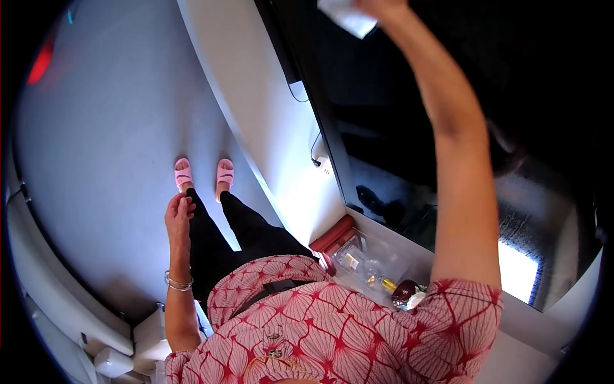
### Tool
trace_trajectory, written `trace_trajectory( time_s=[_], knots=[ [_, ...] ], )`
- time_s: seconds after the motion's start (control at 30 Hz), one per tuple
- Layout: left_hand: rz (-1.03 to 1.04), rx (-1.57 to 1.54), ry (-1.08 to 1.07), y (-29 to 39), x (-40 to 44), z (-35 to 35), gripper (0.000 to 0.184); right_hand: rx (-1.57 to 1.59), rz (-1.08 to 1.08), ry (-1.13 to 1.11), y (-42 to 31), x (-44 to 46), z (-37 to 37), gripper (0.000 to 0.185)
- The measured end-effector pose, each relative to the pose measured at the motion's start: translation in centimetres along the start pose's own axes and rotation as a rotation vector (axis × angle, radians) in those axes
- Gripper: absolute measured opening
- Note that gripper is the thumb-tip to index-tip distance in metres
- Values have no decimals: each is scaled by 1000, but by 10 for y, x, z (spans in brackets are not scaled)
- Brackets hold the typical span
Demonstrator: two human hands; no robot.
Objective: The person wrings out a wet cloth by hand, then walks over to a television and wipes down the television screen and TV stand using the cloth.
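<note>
A folded white cloth (350,18) is in my right hand (382,8), raised at the top edge against the large dark glossy screen (396,147). The frame edge cuts off part of this hand. My left hand (180,210) hangs low beside my black trousers, its fingers curled in and nothing visible in them. Silver bracelets (178,281) circle that wrist. The screen shows dim reflections and one bright patch at its lower right.
Under the screen stands a clear plastic box (358,259) with bottles and small items, beside a reddish-brown case (332,235). A black plug (316,162) sits in a wall socket. Pink slippers (183,173) are on the grey floor (102,160). White furniture (70,294) curves along the lower left.
</note>
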State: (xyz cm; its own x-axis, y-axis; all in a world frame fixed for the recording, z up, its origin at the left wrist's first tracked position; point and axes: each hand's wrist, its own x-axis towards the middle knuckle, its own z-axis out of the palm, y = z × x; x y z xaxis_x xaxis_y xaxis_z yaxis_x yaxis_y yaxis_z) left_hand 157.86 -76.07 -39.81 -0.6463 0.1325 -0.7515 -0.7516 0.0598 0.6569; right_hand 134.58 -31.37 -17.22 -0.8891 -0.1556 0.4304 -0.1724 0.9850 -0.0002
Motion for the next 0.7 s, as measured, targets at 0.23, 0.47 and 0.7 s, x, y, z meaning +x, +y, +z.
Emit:
trace_trajectory(
  time_s=[0.23,0.47,0.7],
  knots=[
    [98,33,-109,11,8,20,22,230,591,-390,-39,-289,20,52],
    [174,79,-229,4,12,26,26,439,1006,-677,-92,-455,-97,51],
    [256,215,-360,1,19,31,29,-20,637,-545,-94,-367,-189,44]
  ],
)
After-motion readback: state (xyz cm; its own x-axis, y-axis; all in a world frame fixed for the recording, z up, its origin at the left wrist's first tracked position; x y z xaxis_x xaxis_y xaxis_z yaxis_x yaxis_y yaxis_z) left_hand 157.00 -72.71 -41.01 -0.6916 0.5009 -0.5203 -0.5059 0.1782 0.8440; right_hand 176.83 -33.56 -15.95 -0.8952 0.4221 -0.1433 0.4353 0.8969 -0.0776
